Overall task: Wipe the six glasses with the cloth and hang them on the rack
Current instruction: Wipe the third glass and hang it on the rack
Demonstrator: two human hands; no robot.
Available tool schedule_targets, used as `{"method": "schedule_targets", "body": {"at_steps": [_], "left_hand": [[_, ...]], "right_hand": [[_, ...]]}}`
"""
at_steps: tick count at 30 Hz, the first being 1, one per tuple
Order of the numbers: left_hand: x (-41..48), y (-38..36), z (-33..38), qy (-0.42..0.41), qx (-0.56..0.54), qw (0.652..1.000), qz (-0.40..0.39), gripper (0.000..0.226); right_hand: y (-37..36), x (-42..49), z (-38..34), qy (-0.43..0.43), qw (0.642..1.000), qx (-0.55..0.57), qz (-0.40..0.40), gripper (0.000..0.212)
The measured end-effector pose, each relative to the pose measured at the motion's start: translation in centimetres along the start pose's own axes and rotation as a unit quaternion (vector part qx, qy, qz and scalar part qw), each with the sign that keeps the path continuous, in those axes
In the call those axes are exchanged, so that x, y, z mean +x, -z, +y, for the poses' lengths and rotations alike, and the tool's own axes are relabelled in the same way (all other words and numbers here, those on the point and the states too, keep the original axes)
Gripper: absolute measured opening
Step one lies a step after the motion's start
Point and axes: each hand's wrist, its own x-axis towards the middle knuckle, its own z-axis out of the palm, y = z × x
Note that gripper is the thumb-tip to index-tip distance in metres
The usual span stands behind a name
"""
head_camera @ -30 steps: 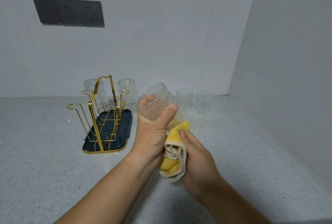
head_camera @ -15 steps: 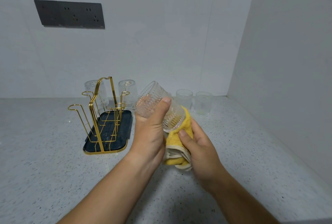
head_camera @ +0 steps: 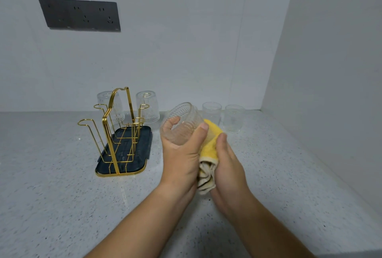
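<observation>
My left hand (head_camera: 182, 154) grips a ribbed clear glass (head_camera: 183, 123), tilted with its mouth toward me and to the left. My right hand (head_camera: 227, 166) holds the yellow cloth (head_camera: 208, 152) bunched against the glass's far side. The gold wire rack (head_camera: 117, 131) stands on its dark tray (head_camera: 142, 160) to the left. Two glasses hang upside down on its far pegs, one at the left (head_camera: 107, 106) and one at the right (head_camera: 147, 106). Two more glasses stand upright on the counter behind my hands, one nearer (head_camera: 211, 113) and one further right (head_camera: 233, 118).
The speckled grey counter (head_camera: 51, 185) runs to a back wall and a side wall on the right, forming a corner. A dark socket panel (head_camera: 80, 14) is on the back wall. The rack's near pegs hold nothing.
The glass has turned in my left hand, its mouth swinging back toward me. My right hand has slid the cloth round its far side.
</observation>
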Motion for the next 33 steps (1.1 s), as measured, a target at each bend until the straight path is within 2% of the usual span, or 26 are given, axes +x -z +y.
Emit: {"method": "schedule_targets", "body": {"at_steps": [4,8,12,15,17,20,22,25,29,31,33], "left_hand": [[0.7,0.4,0.4,0.011,-0.018,1.0,0.003,0.054],[0.0,0.0,0.2,0.012,-0.017,0.999,-0.029,0.076],[0.3,-0.2,0.0,0.016,-0.028,0.999,-0.013,0.061],[1.2,0.1,0.5,0.01,-0.025,1.0,-0.015,0.066],[1.1,0.2,0.5,0.004,-0.026,0.999,-0.022,0.07],[0.0,-0.3,0.2,0.005,-0.014,0.999,-0.036,0.077],[-0.1,-0.1,-0.1,0.006,0.004,0.999,-0.039,0.071],[0.9,0.4,-0.1,0.008,0.02,1.0,-0.012,0.062],[1.5,1.3,-0.5,-0.001,0.081,0.997,-0.008,0.057],[1.9,2.0,-0.7,-0.001,0.109,0.994,-0.009,0.055],[2.1,2.9,-0.8,0.012,0.128,0.992,-0.018,0.058]], "right_hand": [[0.8,-1.5,1.3,0.025,0.991,-0.121,-0.043,0.028],[0.4,-0.8,0.0,0.031,0.994,-0.102,0.011,0.037],[0.0,-0.9,-0.2,0.014,0.99,-0.139,0.023,0.045],[0.0,-2.6,0.3,0.013,0.983,-0.185,0.01,0.044],[0.1,-2.0,-0.3,0.02,0.988,-0.15,0.027,0.044],[0.2,-0.2,-1.4,0.002,0.998,-0.014,0.065,0.046],[0.2,0.0,-1.0,-0.013,0.998,0.007,0.061,0.047],[0.7,-1.2,0.3,-0.04,0.997,-0.068,0.024,0.044],[2.5,-1.7,-0.3,-0.012,0.987,-0.161,-0.009,0.044],[3.9,-1.7,-0.9,0.01,0.968,-0.249,-0.002,0.042],[5.4,-1.4,-1.6,0.038,0.932,-0.361,0.011,0.037]]}}
